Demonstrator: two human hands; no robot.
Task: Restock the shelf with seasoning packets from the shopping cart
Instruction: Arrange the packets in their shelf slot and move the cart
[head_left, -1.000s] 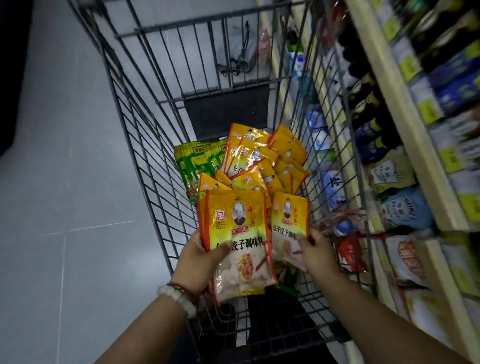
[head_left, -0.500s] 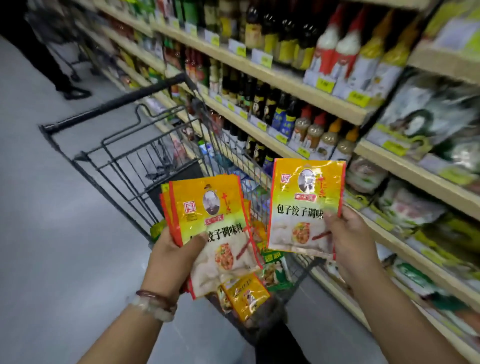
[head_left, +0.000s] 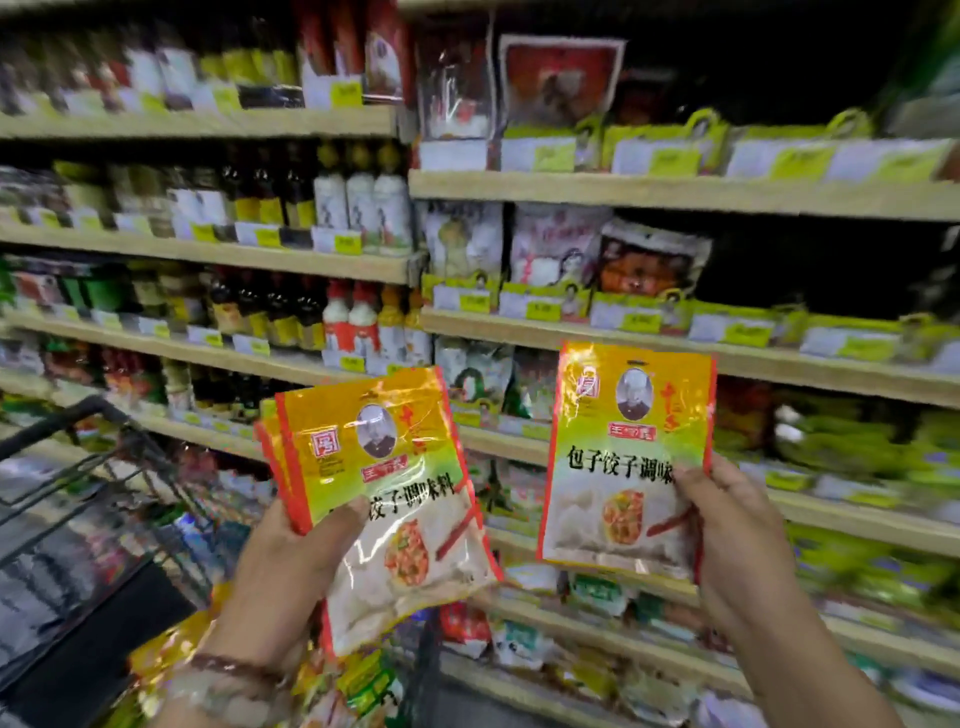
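Note:
My left hand (head_left: 291, 571) grips a small stack of yellow-and-red seasoning packets (head_left: 395, 499), thumb across the front one, held up over the shopping cart (head_left: 67, 519). My right hand (head_left: 727, 530) pinches a single matching seasoning packet (head_left: 623, 457) by its right edge, raised in front of the shelves (head_left: 675, 353). More yellow packets (head_left: 171, 649) lie in the cart below my left wrist. The picture is blurred by motion.
Wooden shelves with yellow price tags fill the view. Sauce bottles (head_left: 291, 306) stand on the left bays, bagged goods (head_left: 649, 260) on the right. A dark gap (head_left: 805, 270) shows on the shelf right of the bags. The cart's black handle (head_left: 52, 421) is at lower left.
Both hands have lifted their packets out of the cart and up before the shelves. My view has swung from the cart basket up to the shelf front.

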